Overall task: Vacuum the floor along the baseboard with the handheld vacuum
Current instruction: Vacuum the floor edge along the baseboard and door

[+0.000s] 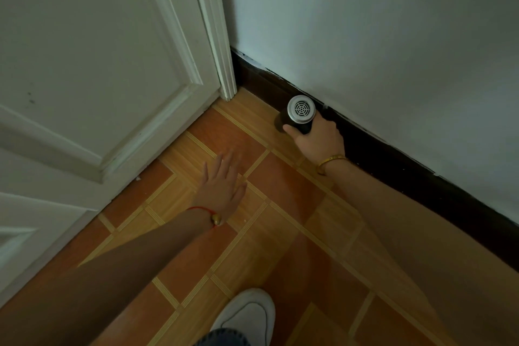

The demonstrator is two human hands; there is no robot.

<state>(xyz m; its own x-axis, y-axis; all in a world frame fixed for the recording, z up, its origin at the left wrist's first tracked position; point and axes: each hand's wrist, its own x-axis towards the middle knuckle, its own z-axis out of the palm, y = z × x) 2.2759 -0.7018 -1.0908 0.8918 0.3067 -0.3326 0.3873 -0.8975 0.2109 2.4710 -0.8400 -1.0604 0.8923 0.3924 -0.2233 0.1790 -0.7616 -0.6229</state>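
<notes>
— How many hands do we see?
— Two: our left hand (222, 182) and our right hand (320, 139).
— Vacuums?
— We count one handheld vacuum (299, 114).
— Wrist ornaments?
— Two, one per wrist: a red cord bracelet (206, 215) and a gold bangle (331, 161).
— Shoes?
— We count one white shoe (247, 314).
— And the room?
— One door (92, 73), one dark baseboard (393, 160), one white wall (379, 36).
</notes>
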